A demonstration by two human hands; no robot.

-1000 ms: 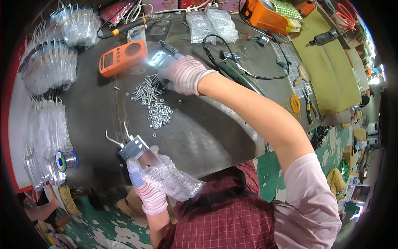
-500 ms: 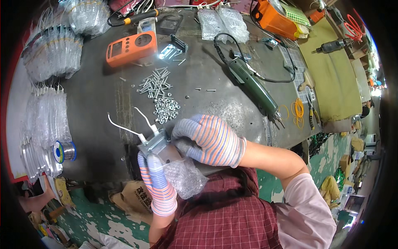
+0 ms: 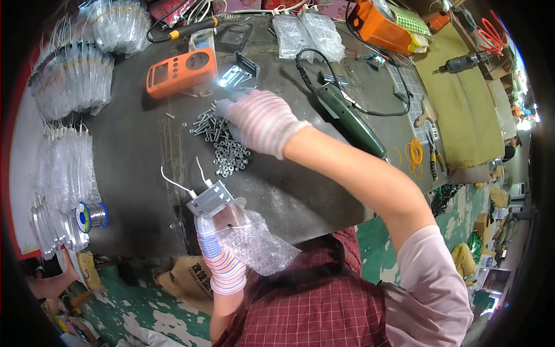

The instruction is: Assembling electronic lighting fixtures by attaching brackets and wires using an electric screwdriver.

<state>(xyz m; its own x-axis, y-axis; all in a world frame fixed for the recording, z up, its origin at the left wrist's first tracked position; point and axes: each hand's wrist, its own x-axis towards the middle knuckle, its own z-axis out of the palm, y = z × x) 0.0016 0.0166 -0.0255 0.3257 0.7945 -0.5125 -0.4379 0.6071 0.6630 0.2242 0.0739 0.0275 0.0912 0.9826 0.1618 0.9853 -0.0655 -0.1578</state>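
Note:
My left hand, in a striped glove, is closed around a flat metal-cased part with a metal end bracket and two white wire leads. Bubble wrap hangs loosely around its lower end. My right hand, gloved likewise, reaches out over the far side of a pile of screws. Its fingertips are at the screws, slightly smeared; whether they pinch one cannot be made out. Nearer to me, a heap of nuts adjoins the screws.
Beyond the screws are an orange meter and a shiny metal bracket. A green corded power tool lies to the right. Bubble-wrapped bundles line the left edge, near a solder wire spool. Yellow rubber bands lie far right.
My right hand has left the metal-cased part and moved away from me to the screw pile. My left hand still holds the part, slightly turned, with its bracket face now in sight.

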